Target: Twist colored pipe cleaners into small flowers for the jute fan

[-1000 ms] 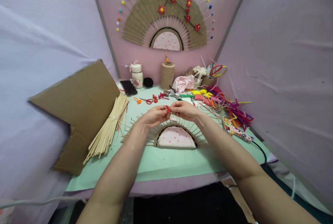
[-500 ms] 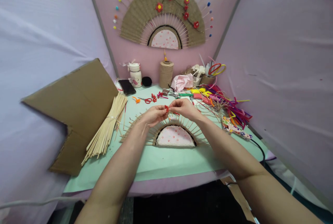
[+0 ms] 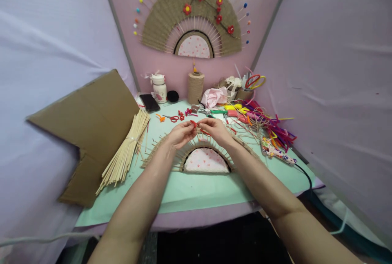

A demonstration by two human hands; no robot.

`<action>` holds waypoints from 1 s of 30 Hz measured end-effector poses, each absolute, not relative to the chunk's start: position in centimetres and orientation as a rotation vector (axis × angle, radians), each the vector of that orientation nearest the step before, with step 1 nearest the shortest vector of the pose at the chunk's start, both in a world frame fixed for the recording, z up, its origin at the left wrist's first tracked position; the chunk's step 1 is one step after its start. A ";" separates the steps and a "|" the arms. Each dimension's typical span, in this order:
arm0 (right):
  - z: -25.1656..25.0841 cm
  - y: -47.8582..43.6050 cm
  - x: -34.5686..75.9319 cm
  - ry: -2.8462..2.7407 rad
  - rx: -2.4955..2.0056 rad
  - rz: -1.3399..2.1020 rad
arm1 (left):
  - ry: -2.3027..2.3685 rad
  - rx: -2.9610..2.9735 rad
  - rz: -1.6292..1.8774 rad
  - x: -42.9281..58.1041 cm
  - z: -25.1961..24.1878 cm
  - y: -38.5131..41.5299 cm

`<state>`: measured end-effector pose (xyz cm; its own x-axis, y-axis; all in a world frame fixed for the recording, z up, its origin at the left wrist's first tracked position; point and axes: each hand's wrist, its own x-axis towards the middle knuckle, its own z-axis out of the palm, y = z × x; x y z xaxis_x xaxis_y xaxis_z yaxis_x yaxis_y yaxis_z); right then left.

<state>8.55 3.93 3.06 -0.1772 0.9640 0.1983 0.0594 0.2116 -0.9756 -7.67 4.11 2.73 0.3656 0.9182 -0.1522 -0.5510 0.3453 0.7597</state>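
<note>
Between my fingertips, above the fan on the table, is a small red pipe cleaner piece (image 3: 193, 123), bent into a compact shape. My left hand (image 3: 183, 134) pinches it from the left. My right hand (image 3: 212, 128) has its thumb and forefinger closed at the piece's right side; the fingers partly cover what they grip. Below lies a half-round fan (image 3: 162, 149) of sticks and woven twine, with a pink dotted centre (image 3: 207, 160) edged in black. Just beyond my hands are red-handled scissors (image 3: 174, 119) and small red twisted shapes (image 3: 181, 115).
A bundle of thin sticks (image 3: 125, 151) and folded cardboard (image 3: 85, 129) stand left. Behind are a phone (image 3: 149, 102), a white bottle (image 3: 159, 89) and a twine spool (image 3: 195, 88). Coloured pipe cleaners (image 3: 269, 127) and a patterned glue gun (image 3: 277, 151) lie right. A finished fan (image 3: 165, 23) hangs behind.
My right hand and forearm have shifted slightly left, uncovering more of the fan's right side. The red piece has turned and moved slightly up and left between my fingers.
</note>
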 end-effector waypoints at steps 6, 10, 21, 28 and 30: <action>2.7 4.3 8.4 -1.457 -0.986 1.218 | 0.661 0.712 1.011 -7.1 2.5 3.9; 2.3 4.4 8.8 -1.410 -1.015 1.265 | 0.789 0.811 1.122 -6.7 1.9 4.2; 0.8 4.5 7.6 -1.284 -1.114 0.997 | 0.975 0.973 1.197 -6.0 2.1 3.8; 0.8 4.4 7.9 -1.426 -1.112 0.865 | 1.020 0.963 1.184 -6.1 2.5 3.7; 0.9 4.3 8.0 -1.527 -1.120 0.817 | 1.021 0.974 1.156 -6.3 2.4 3.8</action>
